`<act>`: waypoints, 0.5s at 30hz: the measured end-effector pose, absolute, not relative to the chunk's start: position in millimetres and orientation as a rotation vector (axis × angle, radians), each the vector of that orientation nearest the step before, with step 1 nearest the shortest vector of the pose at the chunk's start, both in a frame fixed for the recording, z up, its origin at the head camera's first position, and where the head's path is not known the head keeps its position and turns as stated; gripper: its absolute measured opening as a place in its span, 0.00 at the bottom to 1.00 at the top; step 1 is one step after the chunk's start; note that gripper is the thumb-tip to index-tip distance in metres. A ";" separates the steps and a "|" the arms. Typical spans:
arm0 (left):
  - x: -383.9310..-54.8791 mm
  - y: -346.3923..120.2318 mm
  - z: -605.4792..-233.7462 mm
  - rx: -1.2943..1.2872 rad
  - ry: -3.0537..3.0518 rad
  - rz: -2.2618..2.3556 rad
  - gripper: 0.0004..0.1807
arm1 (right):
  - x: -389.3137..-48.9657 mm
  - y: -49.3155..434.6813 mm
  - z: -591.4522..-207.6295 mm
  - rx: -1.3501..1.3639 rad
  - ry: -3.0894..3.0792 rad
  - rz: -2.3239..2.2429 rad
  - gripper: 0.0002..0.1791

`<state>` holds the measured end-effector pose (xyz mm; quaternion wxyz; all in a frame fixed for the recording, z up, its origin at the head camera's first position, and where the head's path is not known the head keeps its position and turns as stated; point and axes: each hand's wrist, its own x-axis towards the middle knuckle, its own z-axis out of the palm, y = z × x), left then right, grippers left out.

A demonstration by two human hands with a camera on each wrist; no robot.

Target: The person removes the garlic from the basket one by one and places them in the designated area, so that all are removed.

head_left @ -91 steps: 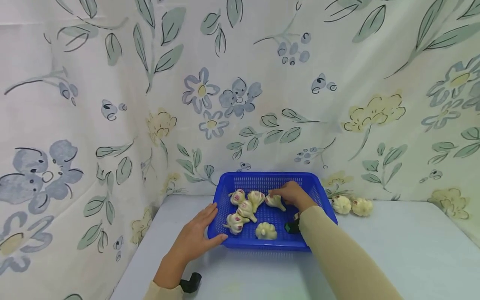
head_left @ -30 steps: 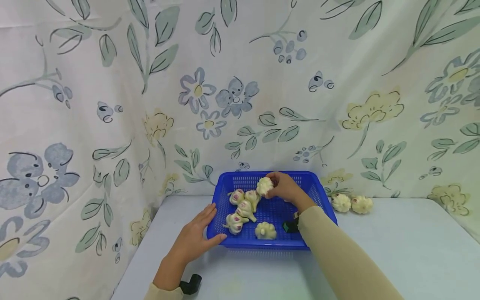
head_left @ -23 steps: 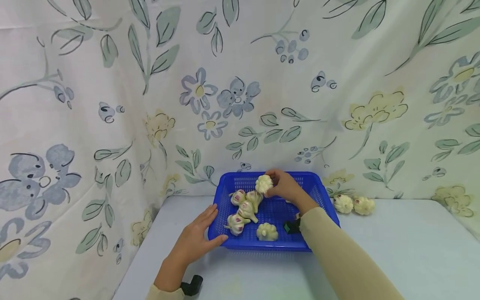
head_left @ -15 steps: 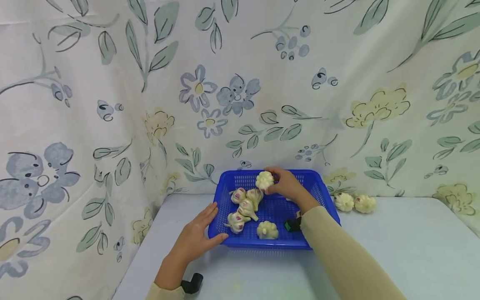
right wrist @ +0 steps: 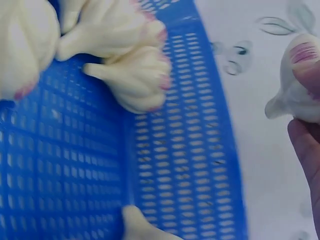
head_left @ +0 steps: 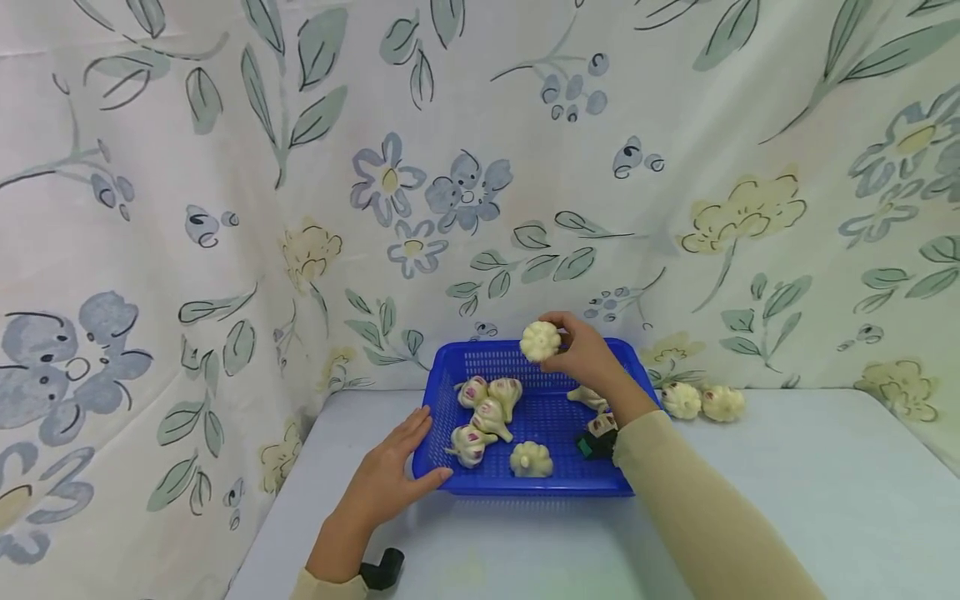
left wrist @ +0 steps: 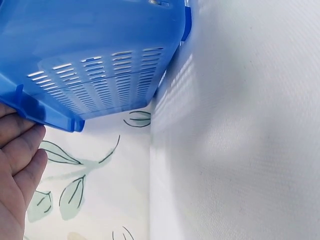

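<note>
My right hand (head_left: 588, 358) pinches a garlic bulb (head_left: 540, 342) up at the back rim of the blue plastic basket (head_left: 525, 489). In the right wrist view this bulb (right wrist: 295, 95) has its stem pointing down-left, with purple streaks by the thumb. My left hand (head_left: 390, 475) lies along the basket's left front corner, fingers extended and thumb on the front rim; the left wrist view has its fingertips (left wrist: 35, 145) at the rim from outside. Inside, several garlic bulbs (head_left: 491, 419) cluster at the left. Another bulb (head_left: 531, 460) sits front centre, and one (head_left: 588, 397) lies partly behind my right forearm.
Two more garlic bulbs (head_left: 702, 402) lie on the white table (head_left: 810, 475) to the right of the basket. A floral curtain (head_left: 480, 250) hangs right behind the basket and along the left side. Dark camera mounts (head_left: 382, 569) are worn on the wrists.
My right hand reached into the basket's back right, took a garlic bulb, turned it and raised it to the back rim. Another bulb beneath the arm has come into view. My left hand stays put.
</note>
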<state>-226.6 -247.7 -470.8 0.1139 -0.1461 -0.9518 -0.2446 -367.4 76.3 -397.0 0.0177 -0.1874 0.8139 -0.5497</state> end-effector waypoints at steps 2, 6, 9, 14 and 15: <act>-226.0 -247.8 -471.7 -0.429 -2.784 -0.713 0.49 | -363.2 84.0 -389.3 -0.592 2.547 -1.732 0.40; -224.9 -247.5 -472.7 -0.429 -2.779 -0.705 0.48 | -356.9 105.5 -375.1 -0.637 2.592 -1.787 0.40; -224.6 -246.5 -471.0 -0.429 -2.778 -0.707 0.49 | -351.8 124.7 -364.4 -0.654 2.624 -1.832 0.40; -224.8 -245.6 -468.2 -0.428 -2.779 -0.710 0.49 | -339.4 160.4 -351.8 -0.571 2.722 -1.814 0.40; -224.9 -245.9 -468.2 -0.427 -2.782 -0.709 0.49 | -337.2 168.5 -351.5 -0.550 2.756 -1.791 0.40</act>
